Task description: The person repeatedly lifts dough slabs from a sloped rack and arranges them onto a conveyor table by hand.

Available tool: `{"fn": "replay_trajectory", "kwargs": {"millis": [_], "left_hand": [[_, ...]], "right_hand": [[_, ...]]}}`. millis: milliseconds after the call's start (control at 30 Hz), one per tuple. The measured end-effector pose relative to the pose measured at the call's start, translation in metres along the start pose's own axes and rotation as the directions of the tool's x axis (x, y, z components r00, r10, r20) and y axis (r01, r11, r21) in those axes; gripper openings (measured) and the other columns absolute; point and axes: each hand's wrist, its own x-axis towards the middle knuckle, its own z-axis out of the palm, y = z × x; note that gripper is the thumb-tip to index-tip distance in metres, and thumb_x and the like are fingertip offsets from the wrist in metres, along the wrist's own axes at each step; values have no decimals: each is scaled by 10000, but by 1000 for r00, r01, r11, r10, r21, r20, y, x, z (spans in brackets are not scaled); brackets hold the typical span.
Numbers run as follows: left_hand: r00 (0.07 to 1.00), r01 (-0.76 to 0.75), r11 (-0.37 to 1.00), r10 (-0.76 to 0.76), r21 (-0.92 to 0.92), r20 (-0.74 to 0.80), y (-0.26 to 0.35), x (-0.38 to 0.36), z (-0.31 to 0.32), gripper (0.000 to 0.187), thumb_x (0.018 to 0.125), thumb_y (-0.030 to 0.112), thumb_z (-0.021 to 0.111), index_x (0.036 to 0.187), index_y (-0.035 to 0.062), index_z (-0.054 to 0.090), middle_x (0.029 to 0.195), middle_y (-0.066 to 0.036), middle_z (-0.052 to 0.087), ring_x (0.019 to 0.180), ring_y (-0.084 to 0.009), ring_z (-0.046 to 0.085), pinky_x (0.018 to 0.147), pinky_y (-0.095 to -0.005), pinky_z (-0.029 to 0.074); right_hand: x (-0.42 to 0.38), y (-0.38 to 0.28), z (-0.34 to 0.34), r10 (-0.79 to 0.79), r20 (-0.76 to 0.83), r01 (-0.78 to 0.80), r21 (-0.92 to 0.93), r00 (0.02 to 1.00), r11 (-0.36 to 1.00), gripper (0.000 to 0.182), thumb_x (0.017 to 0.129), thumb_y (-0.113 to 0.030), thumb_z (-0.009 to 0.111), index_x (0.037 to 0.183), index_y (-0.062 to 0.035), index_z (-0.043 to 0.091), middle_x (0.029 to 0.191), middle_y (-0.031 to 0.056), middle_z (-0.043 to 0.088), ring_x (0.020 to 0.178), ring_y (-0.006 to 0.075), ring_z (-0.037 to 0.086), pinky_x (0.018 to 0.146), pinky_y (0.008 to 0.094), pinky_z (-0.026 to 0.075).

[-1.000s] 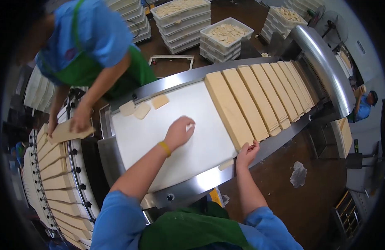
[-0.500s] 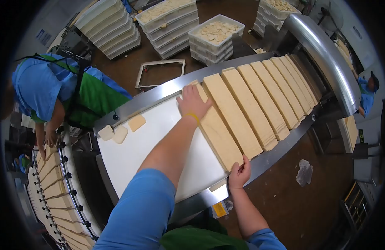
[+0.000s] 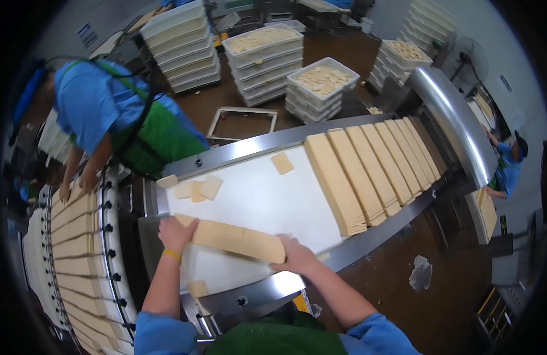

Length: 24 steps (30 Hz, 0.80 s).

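Between my two hands is a long stack of thin dough wrappers (image 3: 235, 238), held by its ends over the near left part of the white belt (image 3: 261, 201). My left hand (image 3: 177, 232), with a yellow band at the wrist, is closed around the left end. At the other end my right hand (image 3: 298, 255) grips the stack with its fingers partly hidden. Further right, several similar dough stacks (image 3: 338, 183) lie side by side across the belt. Loose wrappers (image 3: 211, 187) are scattered at its left end, and a single wrapper (image 3: 282, 163) lies nearer the stacks.
A curved metal hood (image 3: 454, 124) spans the conveyor's right end. At left, a co-worker (image 3: 107, 112) bends over a second conveyor (image 3: 78, 248) carrying more dough. White crates (image 3: 264, 62) of wrappers stand behind; a metal frame (image 3: 244, 123) lies on the floor.
Both hands have moved left with a dough stack, away from the row. It now lies turned more crosswise before me. More loose wrappers show on the belt, and the head view has shifted.
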Motion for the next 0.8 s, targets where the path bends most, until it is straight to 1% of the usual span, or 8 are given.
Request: {"fn": "replay_trajectory", "kwargs": {"millis": [100,200,300,433,533,600,733,800], "left_hand": [[993,-88,949,58,-303,-107,-76,-39,36,608,678,415,780,1052,-9,557,1004,-201,580,965,-370,560,852,-449,456],[972,-40,732,-129,-680,-195,-112,-81,51,568,693,300,806,1086,4,523,984,-189,580,916,-350,579,814,-421,478],[923,35,731,-285,-682,-258,-164,-113,9,570,709,325,795,1095,8,522,999,-183,605,920,-335,610,792,-401,490],[788,135,785,-455,-605,-415,-285,-152,-47,589,722,362,779,1111,3,521,977,-198,636,922,-354,626,790,-411,496],[661,266,769,-584,-581,-470,-389,-197,-68,534,786,400,708,1104,1,552,952,-212,648,909,-366,628,799,-419,495],[544,355,769,-632,-531,-551,-464,-231,-59,443,836,387,653,1033,-6,596,919,-211,650,874,-364,632,781,-402,498],[430,362,467,-851,-807,-300,-595,-315,-42,304,888,284,589,925,-16,627,819,-124,660,785,-220,630,710,-319,487],[397,324,366,-890,-872,-226,-661,-346,-8,266,900,247,570,900,-13,622,788,-83,648,757,-167,610,687,-300,479]], "right_hand": [[31,8,12,-130,63,135,-75,989,988,645,636,-214,778,1193,-40,503,1202,227,518,1115,394,490,945,420,433],[37,-27,19,-349,22,350,-16,937,937,636,658,-155,772,1209,-57,470,1130,226,505,1053,410,500,917,444,454],[36,-80,57,-394,60,398,-94,917,913,764,629,-136,815,1274,-53,414,1156,192,489,1080,368,512,919,408,457],[17,-173,127,-499,239,482,128,833,867,807,710,-123,779,1371,-50,321,1244,132,450,1168,276,481,976,372,419],[-9,-218,212,-462,304,233,564,833,792,676,774,-69,704,1352,-34,355,1166,153,441,1088,286,489,951,354,416],[-25,-233,261,-616,372,501,365,694,785,606,872,-6,549,1410,-56,275,1320,118,389,1205,209,433,1021,322,355],[-103,-301,340,-564,557,247,543,609,803,493,900,-14,519,1352,-56,326,1245,112,416,1167,189,435,995,311,368],[-129,-316,380,-608,588,358,494,534,792,364,911,-42,531,1257,-59,415,1102,91,443,941,169,495,859,310,431]]}}
